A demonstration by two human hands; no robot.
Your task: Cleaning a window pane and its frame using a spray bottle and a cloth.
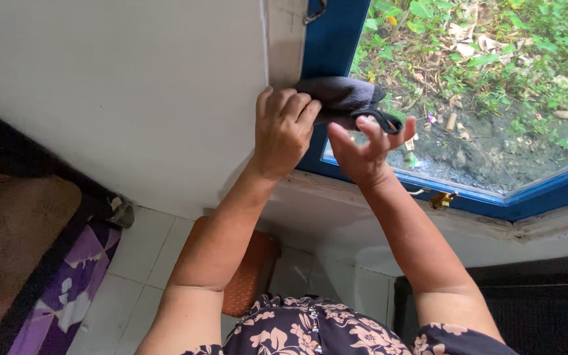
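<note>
Fingers [297, 105] of the left hand [283, 131] curl closed over a dark grey cloth [340, 95], pressing it against the blue window frame [329, 46] at its lower corner. Beside it, the right hand [363, 151] is spread open, fingertips just touching the cloth's black loop [379, 120], gripping nothing. Left of the frame stands a white wall [133, 85]; below the frame lies the white sill [376, 217], and beneath that an orange stool [251, 273] on the tiled floor [139, 256].

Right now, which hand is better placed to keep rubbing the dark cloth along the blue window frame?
The left hand, probably. Its fingers are curled over the dark cloth and press it against the blue window frame. The right hand is open, with only its fingertips at the cloth's hanging edge.
</note>
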